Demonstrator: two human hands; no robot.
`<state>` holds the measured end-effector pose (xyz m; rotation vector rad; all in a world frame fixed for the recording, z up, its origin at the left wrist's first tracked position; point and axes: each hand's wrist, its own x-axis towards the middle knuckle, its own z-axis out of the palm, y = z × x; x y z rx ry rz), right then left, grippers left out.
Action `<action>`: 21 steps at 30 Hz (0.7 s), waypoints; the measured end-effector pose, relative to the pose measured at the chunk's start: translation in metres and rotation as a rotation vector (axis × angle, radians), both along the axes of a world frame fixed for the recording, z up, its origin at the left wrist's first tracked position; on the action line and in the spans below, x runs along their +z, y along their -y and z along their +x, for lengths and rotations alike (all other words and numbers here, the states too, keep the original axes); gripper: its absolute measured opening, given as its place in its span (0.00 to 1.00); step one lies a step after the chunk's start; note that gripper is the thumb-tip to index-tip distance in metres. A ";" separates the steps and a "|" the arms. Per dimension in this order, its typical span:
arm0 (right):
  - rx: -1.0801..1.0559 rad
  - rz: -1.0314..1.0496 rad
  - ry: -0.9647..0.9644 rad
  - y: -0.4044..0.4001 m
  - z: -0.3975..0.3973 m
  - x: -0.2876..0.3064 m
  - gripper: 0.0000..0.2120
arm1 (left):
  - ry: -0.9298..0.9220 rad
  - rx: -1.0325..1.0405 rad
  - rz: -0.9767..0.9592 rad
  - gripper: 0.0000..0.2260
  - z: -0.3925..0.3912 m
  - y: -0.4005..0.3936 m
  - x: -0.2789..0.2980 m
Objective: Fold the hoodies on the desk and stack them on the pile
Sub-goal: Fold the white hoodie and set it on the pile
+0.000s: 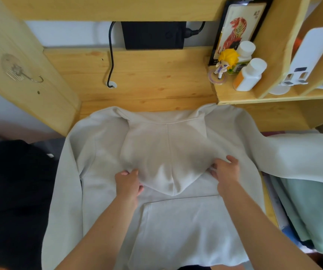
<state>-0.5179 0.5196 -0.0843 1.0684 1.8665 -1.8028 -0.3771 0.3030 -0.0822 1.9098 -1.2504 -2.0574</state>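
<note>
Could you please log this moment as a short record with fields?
garment: cream hoodie spread front up on wooden desk
hood: hood folded down over the chest
left hand: left hand grips the hood's left edge
right hand: right hand grips the hood's right edge
sleeves: both spread out, unfolded
beside: dark garment on the left

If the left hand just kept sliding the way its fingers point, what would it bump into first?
Probably the hood, folded down over the cream hoodie: the left hand already holds its edge, fingers pointing toward the desk's back.

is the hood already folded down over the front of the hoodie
Yes, the hood lies flat over the chest of the cream hoodie, above the front pocket, with the left hand and right hand at its edges.
</note>
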 end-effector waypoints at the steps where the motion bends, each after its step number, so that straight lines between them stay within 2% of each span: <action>1: 0.035 0.056 0.015 0.003 0.007 -0.001 0.24 | 0.011 0.013 0.057 0.04 0.000 -0.006 0.002; 2: 0.089 0.080 0.056 0.009 0.014 -0.002 0.25 | 0.011 0.007 0.136 0.03 0.000 -0.014 0.005; 4: 0.232 0.079 0.140 0.018 0.026 -0.005 0.23 | -0.008 -0.077 0.237 0.14 -0.002 -0.030 0.006; 6: 0.285 0.079 0.147 0.021 0.031 -0.004 0.16 | -0.032 -0.139 0.196 0.23 -0.001 -0.038 -0.002; 8: 0.298 0.218 0.085 0.018 0.032 -0.003 0.15 | 0.055 -0.195 0.010 0.26 0.003 -0.038 -0.006; 9: 0.338 0.398 0.006 0.015 0.033 -0.004 0.19 | 0.144 -0.223 -0.126 0.27 0.006 -0.037 -0.006; 11: 0.467 0.696 -0.320 0.016 0.038 -0.002 0.27 | 0.248 -0.281 -0.481 0.26 0.006 -0.036 -0.002; 12: 0.549 0.775 -0.554 0.023 0.041 0.000 0.29 | 0.204 -0.331 -0.726 0.25 0.005 -0.036 0.001; 13: 0.661 0.832 -0.741 0.033 0.044 0.001 0.29 | 0.123 -0.442 -0.978 0.23 0.002 -0.034 0.000; 14: 0.797 0.884 -0.847 0.046 0.045 0.004 0.28 | 0.060 -0.634 -1.198 0.22 -0.002 -0.032 -0.008; 15: 0.954 0.927 -0.870 0.054 0.046 -0.006 0.27 | 0.028 -0.881 -1.368 0.23 -0.004 -0.028 -0.021; 16: 1.116 0.988 -0.829 0.060 0.048 -0.016 0.28 | 0.034 -1.126 -1.474 0.24 -0.004 -0.023 -0.037; 18: 1.390 1.121 -0.725 0.056 0.050 -0.044 0.32 | 0.077 -1.434 -1.487 0.25 0.001 -0.018 -0.065; 21: 1.537 1.203 -0.718 0.038 0.044 -0.069 0.35 | 0.126 -1.533 -1.400 0.28 0.001 -0.019 -0.081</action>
